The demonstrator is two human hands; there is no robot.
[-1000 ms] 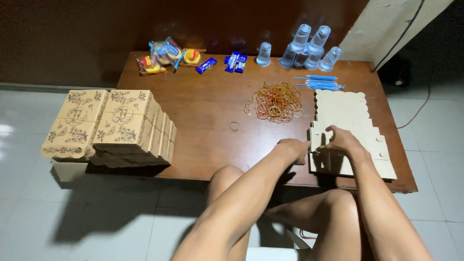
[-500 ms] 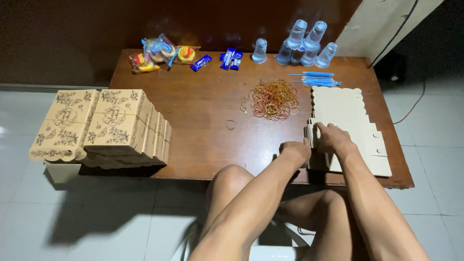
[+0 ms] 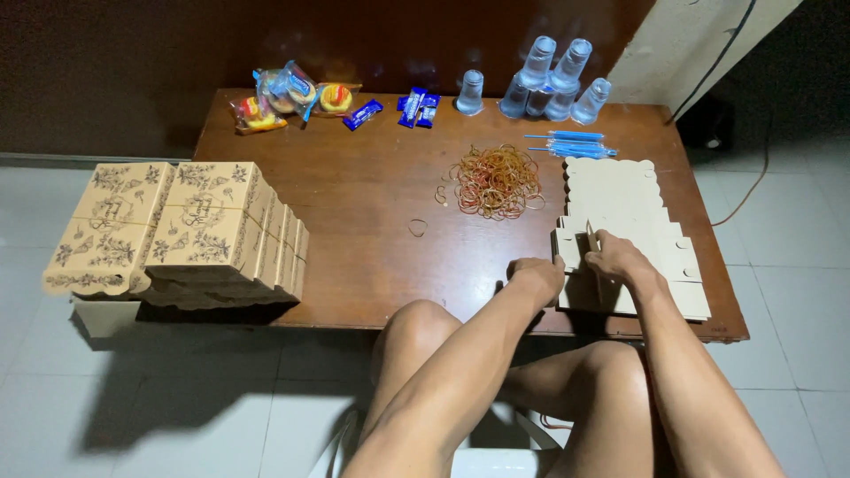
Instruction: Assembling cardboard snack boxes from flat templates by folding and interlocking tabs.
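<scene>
A stack of flat tan cardboard box blanks point(image 3: 633, 221) lies on the right part of the brown wooden table point(image 3: 372, 221). My right hand point(image 3: 615, 257) pinches a raised flap at the near left corner of the top blank. My left hand point(image 3: 536, 276) rests on the table at the stack's left edge, fingers curled against the blank's side. Whether the left hand truly grips the cardboard is hard to tell. My knees show below the table's front edge.
A pile of rubber bands point(image 3: 494, 180) lies mid-table, one loose band point(image 3: 417, 227) nearby. Snack packets point(image 3: 292, 96), blue wrappers point(image 3: 416, 106), sealed water cups point(image 3: 553, 80) and blue straws point(image 3: 567, 143) line the far edge. Folded printed boxes point(image 3: 186, 230) are stacked at the left.
Both hands have stayed at the stack's near left corner. The right hand has lifted a flap of the top blank upright.
</scene>
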